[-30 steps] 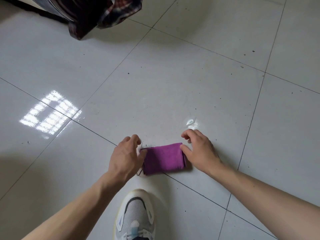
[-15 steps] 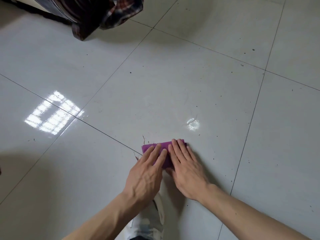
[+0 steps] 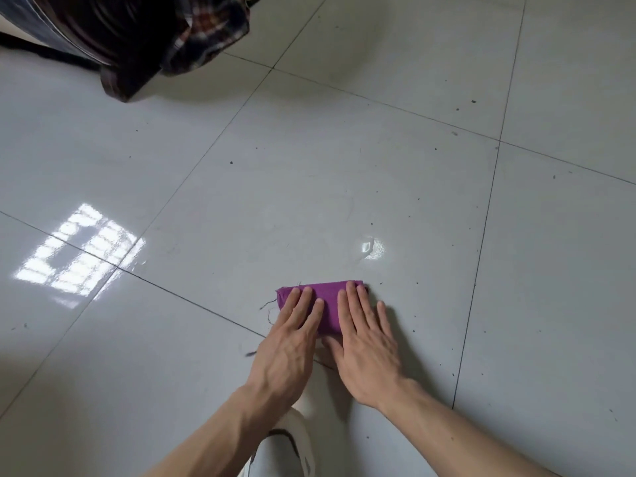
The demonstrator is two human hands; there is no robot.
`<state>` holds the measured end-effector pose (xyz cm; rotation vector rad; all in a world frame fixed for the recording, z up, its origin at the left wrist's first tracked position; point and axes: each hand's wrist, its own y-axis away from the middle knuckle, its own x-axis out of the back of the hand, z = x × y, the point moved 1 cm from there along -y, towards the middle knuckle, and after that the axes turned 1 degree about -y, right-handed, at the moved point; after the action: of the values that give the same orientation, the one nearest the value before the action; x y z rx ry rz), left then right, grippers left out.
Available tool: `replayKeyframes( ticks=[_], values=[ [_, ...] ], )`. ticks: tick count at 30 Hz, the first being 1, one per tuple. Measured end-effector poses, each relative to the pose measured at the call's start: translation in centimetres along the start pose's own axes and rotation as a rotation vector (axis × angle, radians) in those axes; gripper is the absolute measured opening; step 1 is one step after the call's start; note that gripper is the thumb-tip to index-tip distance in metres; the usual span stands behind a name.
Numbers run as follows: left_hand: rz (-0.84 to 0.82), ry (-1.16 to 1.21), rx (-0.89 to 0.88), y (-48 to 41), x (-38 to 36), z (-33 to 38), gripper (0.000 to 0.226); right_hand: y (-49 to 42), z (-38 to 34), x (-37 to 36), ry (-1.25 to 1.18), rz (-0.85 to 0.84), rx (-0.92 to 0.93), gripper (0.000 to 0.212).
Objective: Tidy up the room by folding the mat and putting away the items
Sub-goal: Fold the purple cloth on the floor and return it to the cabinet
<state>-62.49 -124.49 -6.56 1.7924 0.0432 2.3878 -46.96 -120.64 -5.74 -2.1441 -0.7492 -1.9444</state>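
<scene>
Down on the floor (image 3: 378, 173) we go, and the purple mat (image 3: 329, 309) is folded into a small thick rectangle. It lies on the near part of the floor, just beyond a dark joint line between two pale tiles. Both hands are on it, side by side and palms down.

The left hand (image 3: 292, 342) lies flat, fingers (image 3: 303, 302) straight and close together, pressing on the left half of the mat. It grips nothing, it only presses. The right hand (image 3: 366, 346) is just as flat, its fingers (image 3: 354, 301) stretched over the right half and reaching nearly to the far edge of the fold. Its little finger lies off the cloth on the bare tile, and its thumb reaches in toward the left hand. A strip of purple shows between the two hands.

A few loose threads (image 3: 266, 308) trail from the mat's left end onto the tile. Below the wrists, at the near edge of the view, is the toe of a grey and white shoe (image 3: 287, 449), partly covered by the left forearm.

Well away, at the far left corner of the floor, a dark bundle sits with a checked cloth (image 3: 210, 32) hanging over it. A bright patch of window light (image 3: 81, 253) glares on the tiles at the left, and a small shiny spot (image 3: 371, 247) glints just beyond the mat.
</scene>
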Motion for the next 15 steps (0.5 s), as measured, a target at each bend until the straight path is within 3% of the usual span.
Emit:
replayKeyframes(
  ticks=[15],
  values=[
    [0.138, 0.087, -0.06, -9.1, 0.9, -0.9, 0.053, -7.5, 3.2, 1.6, 0.02, 0.063, -0.108, 0.073]
  ],
)
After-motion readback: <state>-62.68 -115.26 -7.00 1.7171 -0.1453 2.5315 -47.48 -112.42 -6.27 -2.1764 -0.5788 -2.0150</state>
